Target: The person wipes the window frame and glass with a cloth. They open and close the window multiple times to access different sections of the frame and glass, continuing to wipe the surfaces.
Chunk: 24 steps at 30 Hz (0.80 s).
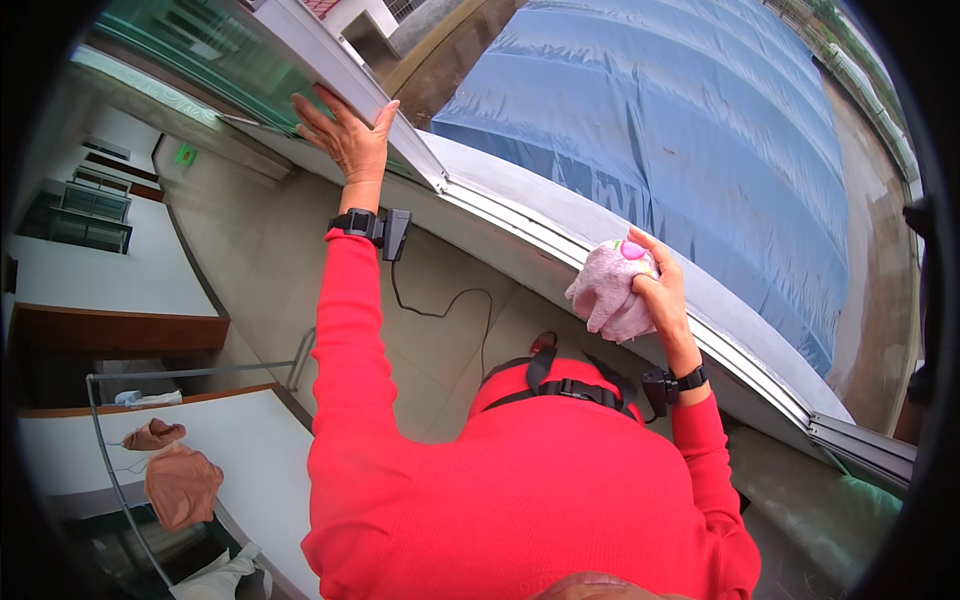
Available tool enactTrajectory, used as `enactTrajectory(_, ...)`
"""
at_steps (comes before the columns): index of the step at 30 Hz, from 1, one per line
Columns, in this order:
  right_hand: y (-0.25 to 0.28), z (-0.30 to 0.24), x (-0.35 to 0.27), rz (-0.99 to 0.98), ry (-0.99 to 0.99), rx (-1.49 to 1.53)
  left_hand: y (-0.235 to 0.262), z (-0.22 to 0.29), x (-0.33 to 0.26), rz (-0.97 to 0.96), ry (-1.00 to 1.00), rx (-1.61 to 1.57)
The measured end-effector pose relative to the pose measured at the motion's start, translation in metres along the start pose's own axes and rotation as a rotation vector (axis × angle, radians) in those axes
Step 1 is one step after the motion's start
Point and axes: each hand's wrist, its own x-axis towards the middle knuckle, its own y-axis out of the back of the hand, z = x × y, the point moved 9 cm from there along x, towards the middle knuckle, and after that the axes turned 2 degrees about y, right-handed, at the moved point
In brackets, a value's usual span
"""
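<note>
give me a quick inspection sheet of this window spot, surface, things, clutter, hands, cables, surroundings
surface: grey window sill with a metal track running along it, bare where seen
job's things: pink cloth bunched in the right hand; window frame with greenish glass under the left hand
clutter: nothing seen on the sill
hands: left hand flat, fingers spread on the frame; right hand in a closed grip on the cloth at the sill
cables: black cable hangs from the left wrist device toward the chest harness
surroundings: blue roof outside below; brown garments on a wire rack indoors, lower left
</note>
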Motion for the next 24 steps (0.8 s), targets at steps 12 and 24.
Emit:
enactTrajectory(12, -0.085, -0.061, 0.065, -0.13, 0.053, 0.128, 0.019, -0.003, 0.005, 0.03, 0.041, -0.03)
enactTrajectory(24, -0.232, -0.377, 0.203, -0.02, 1.158, 0.363, 0.015, -0.005, 0.013, -0.143, 0.193, -0.5)
